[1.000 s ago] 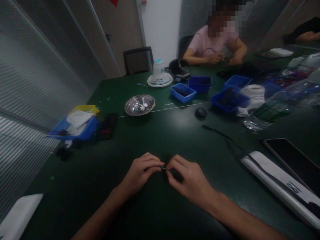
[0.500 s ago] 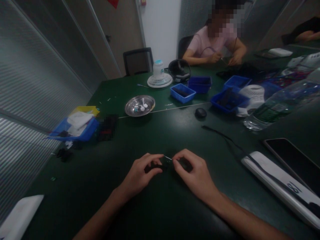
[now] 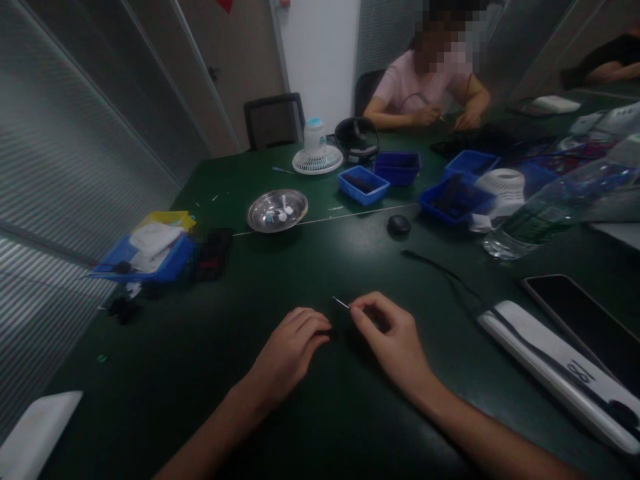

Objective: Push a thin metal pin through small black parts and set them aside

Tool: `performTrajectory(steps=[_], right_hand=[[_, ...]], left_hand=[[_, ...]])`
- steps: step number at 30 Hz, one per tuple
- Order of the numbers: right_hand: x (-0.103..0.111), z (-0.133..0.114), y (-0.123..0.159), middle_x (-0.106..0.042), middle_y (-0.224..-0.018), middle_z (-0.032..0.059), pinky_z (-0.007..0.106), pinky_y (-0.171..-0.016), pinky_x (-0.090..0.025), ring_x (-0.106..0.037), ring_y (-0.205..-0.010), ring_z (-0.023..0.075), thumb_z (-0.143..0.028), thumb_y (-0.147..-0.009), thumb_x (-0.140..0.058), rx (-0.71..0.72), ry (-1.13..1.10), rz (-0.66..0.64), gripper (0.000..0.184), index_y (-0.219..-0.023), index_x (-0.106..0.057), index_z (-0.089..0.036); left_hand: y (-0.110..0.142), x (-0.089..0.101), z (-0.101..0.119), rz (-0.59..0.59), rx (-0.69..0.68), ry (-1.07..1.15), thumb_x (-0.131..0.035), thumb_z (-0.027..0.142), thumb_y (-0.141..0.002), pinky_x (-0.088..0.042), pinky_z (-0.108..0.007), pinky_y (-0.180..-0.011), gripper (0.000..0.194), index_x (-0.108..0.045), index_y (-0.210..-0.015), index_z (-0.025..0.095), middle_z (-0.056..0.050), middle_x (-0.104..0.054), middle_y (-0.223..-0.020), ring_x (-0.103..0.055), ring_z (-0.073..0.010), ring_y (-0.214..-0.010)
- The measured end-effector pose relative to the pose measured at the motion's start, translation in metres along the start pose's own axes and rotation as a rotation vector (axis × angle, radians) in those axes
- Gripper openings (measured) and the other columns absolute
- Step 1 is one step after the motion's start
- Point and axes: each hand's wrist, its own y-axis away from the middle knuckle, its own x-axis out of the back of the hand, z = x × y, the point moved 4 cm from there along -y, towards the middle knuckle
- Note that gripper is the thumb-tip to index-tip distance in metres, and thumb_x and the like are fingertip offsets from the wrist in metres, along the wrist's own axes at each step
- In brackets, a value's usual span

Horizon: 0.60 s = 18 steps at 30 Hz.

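Observation:
My right hand (image 3: 393, 333) is closed, thumb and forefinger pinching one end of a thin, light, needle-like rod (image 3: 341, 303). The rod's free end points up and to the left, clear of my left hand. My left hand (image 3: 295, 347) is beside it, slightly lower, its fingers curled together and the thumb tucked close beneath them. Anything between those fingertips is too dark and small to make out. Both hands are just above the dark green table (image 3: 300, 433).
Ahead are a metal bowl (image 3: 265, 223) with small white pieces, a black mouse (image 3: 399, 225) and blue trays (image 3: 363, 193). A cable (image 3: 440, 269), white power bank-like bar (image 3: 530, 353), phone (image 3: 575, 307) and bottle (image 3: 520, 230) lie right. Across sits a person (image 3: 420, 87).
My left fingers have drawn together and come away from the rod's tip. My right hand has lifted the rod slightly up and to the right.

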Motion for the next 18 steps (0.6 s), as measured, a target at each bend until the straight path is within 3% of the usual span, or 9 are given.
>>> performTrajectory(steps=[5,8,12,15,18], right_hand=[[0.003,-0.003,0.000,-0.072,-0.094,0.0047,0.034,-0.074,-0.050,-0.067,-0.085,0.0214,-0.038,-0.099,-0.060,-0.004,0.011,-0.035,0.021,-0.095,-0.072,-0.021],[0.004,-0.003,0.001,-0.073,-0.094,0.0048,0.033,-0.072,-0.050,-0.066,-0.082,0.0210,-0.038,-0.099,-0.060,-0.009,0.019,-0.047,0.022,-0.096,-0.073,-0.021],[0.003,-0.004,0.001,-0.073,-0.094,0.0044,0.033,-0.073,-0.051,-0.067,-0.083,0.0211,-0.039,-0.099,-0.060,-0.004,0.023,-0.052,0.022,-0.095,-0.073,-0.022],[0.002,-0.004,0.001,-0.073,-0.092,0.0043,0.033,-0.071,-0.051,-0.067,-0.081,0.0210,-0.040,-0.099,-0.060,-0.008,0.032,-0.050,0.023,-0.094,-0.073,-0.021],[0.002,-0.002,0.001,-0.073,-0.092,0.0041,0.033,-0.071,-0.051,-0.067,-0.080,0.0209,-0.040,-0.099,-0.060,-0.006,0.036,-0.054,0.023,-0.094,-0.073,-0.022]], left_hand=[[0.051,0.048,-0.052,0.181,0.225,-0.055,-0.059,0.030,-0.102,-0.059,-0.037,-0.096,0.022,-0.069,-0.121,0.026,-0.006,-0.070,-0.124,-0.069,-0.0213,-0.112],[0.089,0.090,-0.082,0.315,0.362,-0.157,-0.064,0.045,-0.096,-0.059,-0.041,-0.098,0.028,-0.072,-0.115,0.026,-0.005,-0.074,-0.119,-0.073,-0.0248,-0.108],[0.142,0.143,-0.123,0.537,0.670,-0.230,-0.068,0.058,-0.088,-0.055,-0.050,-0.107,0.043,-0.070,-0.116,0.025,-0.005,-0.077,-0.118,-0.074,-0.0293,-0.111],[0.167,0.165,-0.143,0.676,0.788,-0.168,-0.072,0.058,-0.085,-0.049,-0.051,-0.116,0.048,-0.068,-0.122,0.027,-0.002,-0.076,-0.124,-0.070,-0.0286,-0.122],[0.174,0.169,-0.151,0.754,0.782,-0.054,-0.076,0.057,-0.081,-0.049,-0.049,-0.116,0.052,-0.066,-0.121,0.025,-0.003,-0.075,-0.129,-0.068,-0.0285,-0.126]])
